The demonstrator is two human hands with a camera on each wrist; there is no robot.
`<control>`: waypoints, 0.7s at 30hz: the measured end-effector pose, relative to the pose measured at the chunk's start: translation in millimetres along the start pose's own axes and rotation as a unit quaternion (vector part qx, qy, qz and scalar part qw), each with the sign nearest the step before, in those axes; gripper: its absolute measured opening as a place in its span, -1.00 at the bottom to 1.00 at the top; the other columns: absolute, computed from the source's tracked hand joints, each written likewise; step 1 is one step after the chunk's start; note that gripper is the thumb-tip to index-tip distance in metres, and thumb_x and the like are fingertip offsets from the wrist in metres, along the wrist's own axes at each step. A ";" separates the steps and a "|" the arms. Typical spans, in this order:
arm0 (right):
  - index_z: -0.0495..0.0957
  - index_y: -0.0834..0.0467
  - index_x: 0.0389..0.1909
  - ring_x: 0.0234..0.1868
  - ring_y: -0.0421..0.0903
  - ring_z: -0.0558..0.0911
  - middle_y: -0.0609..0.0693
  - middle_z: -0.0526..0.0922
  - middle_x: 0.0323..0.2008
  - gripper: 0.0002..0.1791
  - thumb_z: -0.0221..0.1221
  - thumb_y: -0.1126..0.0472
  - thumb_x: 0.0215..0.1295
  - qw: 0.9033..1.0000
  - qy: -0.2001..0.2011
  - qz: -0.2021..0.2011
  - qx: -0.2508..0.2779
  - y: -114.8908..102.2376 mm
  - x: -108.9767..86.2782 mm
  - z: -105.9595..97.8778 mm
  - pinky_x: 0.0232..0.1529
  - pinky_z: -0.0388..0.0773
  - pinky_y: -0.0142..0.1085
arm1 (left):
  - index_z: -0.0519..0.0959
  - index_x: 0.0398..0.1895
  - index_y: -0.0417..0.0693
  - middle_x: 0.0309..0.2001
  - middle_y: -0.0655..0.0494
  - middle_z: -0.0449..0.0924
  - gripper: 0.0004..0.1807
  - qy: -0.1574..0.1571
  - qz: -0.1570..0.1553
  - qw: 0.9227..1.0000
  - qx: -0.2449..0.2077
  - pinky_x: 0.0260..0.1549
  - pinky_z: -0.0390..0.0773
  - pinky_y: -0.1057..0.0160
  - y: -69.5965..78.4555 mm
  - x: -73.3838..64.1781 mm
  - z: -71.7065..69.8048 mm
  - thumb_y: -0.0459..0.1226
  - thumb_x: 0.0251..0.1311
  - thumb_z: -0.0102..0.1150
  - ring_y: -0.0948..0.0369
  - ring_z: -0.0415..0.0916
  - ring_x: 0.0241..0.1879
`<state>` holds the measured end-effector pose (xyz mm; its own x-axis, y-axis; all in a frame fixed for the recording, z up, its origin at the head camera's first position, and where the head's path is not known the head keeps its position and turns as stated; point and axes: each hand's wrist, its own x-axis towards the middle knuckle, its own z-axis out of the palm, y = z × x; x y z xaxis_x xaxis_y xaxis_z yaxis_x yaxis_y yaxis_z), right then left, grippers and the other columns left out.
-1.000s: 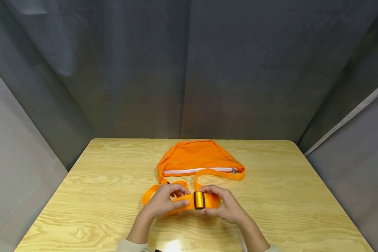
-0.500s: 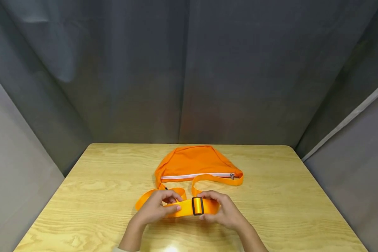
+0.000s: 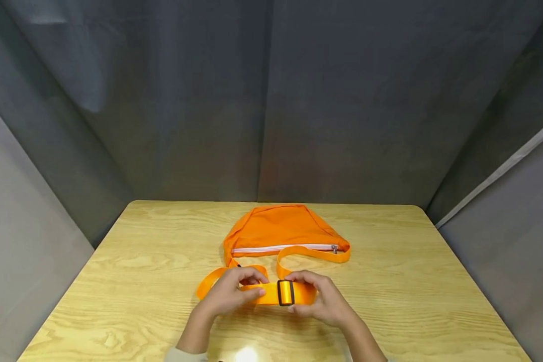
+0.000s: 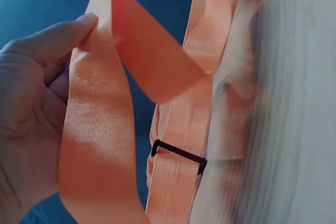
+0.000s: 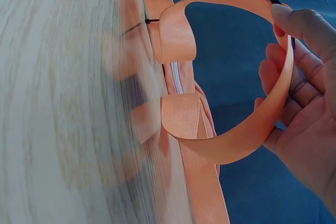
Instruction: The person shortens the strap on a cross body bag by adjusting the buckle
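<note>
- Left hand [image 3: 232, 292] has the orange strap [image 3: 268, 294] pinched, thumb on the near face and fingers round behind, just left of the black buckle [image 3: 278, 293].
- Right hand [image 3: 323, 299] is pinching the same strap from the other side, thumb and fingertips right up against the buckle's edge.
- So that stretch of strap is held up between the two hands, near the front of the bench [image 3: 117, 281].
- Orange bag [image 3: 285, 226] is lying flat just past the hands, white zipper [image 3: 262, 249] facing them, zipper pull [image 3: 334, 248] over at the right end.
- Strap curls off the bag's right end in a loop; there's another loop by the left hand.
- Second black buckle [image 4: 181, 151] shows up in the left wrist view, sitting on the strap.
- Dark curtain [image 3: 199, 125] behind it all.
</note>
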<state>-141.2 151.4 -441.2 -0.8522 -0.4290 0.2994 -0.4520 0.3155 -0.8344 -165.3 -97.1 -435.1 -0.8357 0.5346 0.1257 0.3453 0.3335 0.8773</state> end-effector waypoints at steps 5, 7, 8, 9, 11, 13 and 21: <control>0.56 0.07 -0.06 -0.07 -0.12 0.54 -0.14 0.60 -0.10 -0.48 0.47 0.19 -0.14 1.000 -0.010 -0.004 -0.003 1.5 0.9 1.5 0.02 0.41 -0.30 | 0.63 -0.28 -0.06 -0.34 0.20 0.58 -0.91 -0.004 -0.006 1.000 -0.006 -0.28 0.47 0.22 11.1 -5.2 -7.4 -0.35 0.13 0.26 0.21 0.46 -0.33; 0.56 0.08 -0.06 -0.06 -0.12 0.54 -0.13 0.60 -0.09 -0.48 0.46 0.16 -0.12 1.000 -0.012 -0.002 -0.003 1.6 0.6 2.4 0.03 0.40 -0.31 | 0.63 -0.28 -0.13 -0.35 0.13 0.59 -0.90 -0.004 -0.009 1.000 -0.009 -0.30 0.47 0.21 19.1 -7.6 -9.7 -0.39 0.12 0.24 0.19 0.45 -0.34; 0.56 0.08 -0.06 -0.06 -0.12 0.54 -0.12 0.60 -0.09 -0.48 0.46 0.16 -0.12 1.000 -0.013 0.000 -0.004 1.5 0.1 2.7 0.04 0.40 -0.31 | 0.63 -0.28 -0.16 -0.36 0.11 0.59 -0.90 -0.004 -0.011 1.000 -0.008 -0.30 0.47 0.21 22.3 -8.5 -10.3 -0.40 0.12 0.23 0.19 0.45 -0.34; 0.56 0.08 -0.06 -0.06 -0.11 0.53 -0.12 0.60 -0.09 -0.49 0.46 0.16 -0.12 1.000 -0.012 0.004 -0.003 1.4 -0.4 2.9 0.04 0.39 -0.31 | 0.63 -0.28 -0.17 -0.37 0.10 0.59 -0.90 -0.002 -0.014 1.000 -0.012 -0.29 0.47 0.22 25.1 -9.2 -10.6 -0.40 0.12 0.24 0.19 0.46 -0.34; 0.56 0.08 -0.06 -0.06 -0.10 0.53 -0.11 0.60 -0.09 -0.49 0.46 0.17 -0.12 1.000 -0.009 0.009 -0.004 1.2 -1.3 3.1 0.04 0.40 -0.30 | 0.63 -0.28 -0.18 -0.38 0.09 0.59 -0.89 0.000 -0.012 1.000 -0.013 -0.28 0.46 0.21 26.8 -9.6 -9.6 -0.41 0.10 0.24 0.19 0.46 -0.34; 0.56 0.07 -0.07 -0.06 -0.11 0.53 -0.13 0.60 -0.09 -0.48 0.47 0.20 -0.14 1.000 -0.005 0.019 -0.002 0.0 -1.6 2.8 0.04 0.40 -0.30 | 0.63 -0.26 -0.13 -0.39 0.13 0.59 -0.87 0.004 -0.011 1.000 -0.011 -0.27 0.46 0.20 22.4 -8.3 -6.7 -0.38 0.09 0.27 0.20 0.47 -0.34; 0.56 0.02 -0.08 -0.07 -0.13 0.53 -0.20 0.59 -0.11 -0.46 0.48 0.29 -0.18 1.000 0.002 0.031 0.002 -3.0 1.2 1.9 0.03 0.40 -0.27 | 0.63 -0.19 0.12 -0.27 0.34 0.58 -0.80 0.013 0.000 1.000 0.016 -0.26 0.45 0.22 2.8 -2.8 1.0 -0.19 0.08 0.32 0.27 0.48 -0.28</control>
<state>-140.3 148.4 -439.2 -0.8797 -0.4051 0.2491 -0.3970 0.3373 -0.8536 -161.6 -96.9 -433.6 -0.8467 0.5139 0.1379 0.3580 0.3585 0.8622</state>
